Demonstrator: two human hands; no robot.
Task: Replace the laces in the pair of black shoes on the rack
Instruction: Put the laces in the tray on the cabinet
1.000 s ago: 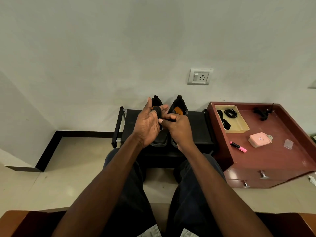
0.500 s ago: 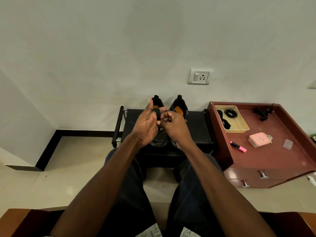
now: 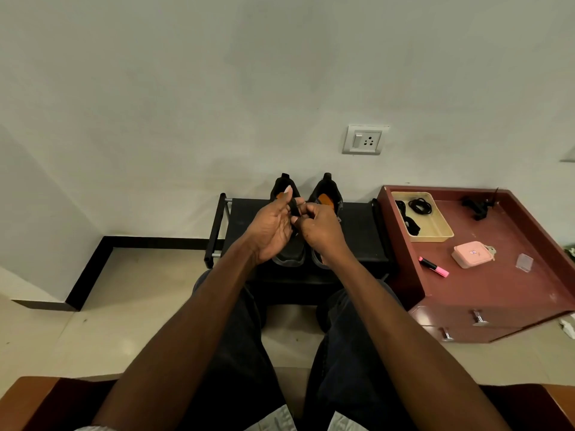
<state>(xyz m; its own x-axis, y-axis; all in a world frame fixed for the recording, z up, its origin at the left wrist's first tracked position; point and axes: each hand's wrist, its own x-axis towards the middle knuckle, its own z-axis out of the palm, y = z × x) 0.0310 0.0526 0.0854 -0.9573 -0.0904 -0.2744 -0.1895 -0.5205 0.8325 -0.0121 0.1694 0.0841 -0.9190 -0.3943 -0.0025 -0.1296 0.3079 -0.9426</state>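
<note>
Frame centre: left hand has a black lace wound round its fingers; right hand pinches the lace, grip clenched on it. Black shoes sit on the rack behind the hands, toes toward camera.

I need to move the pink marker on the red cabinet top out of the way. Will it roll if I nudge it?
Probably: the pink marker looks round-bodied and lies flat on the smooth cabinet top, so a sideways nudge may roll it. It looks small and stiff, likely light to pick up. The raised rim close beside it should stop it on that side.
</note>
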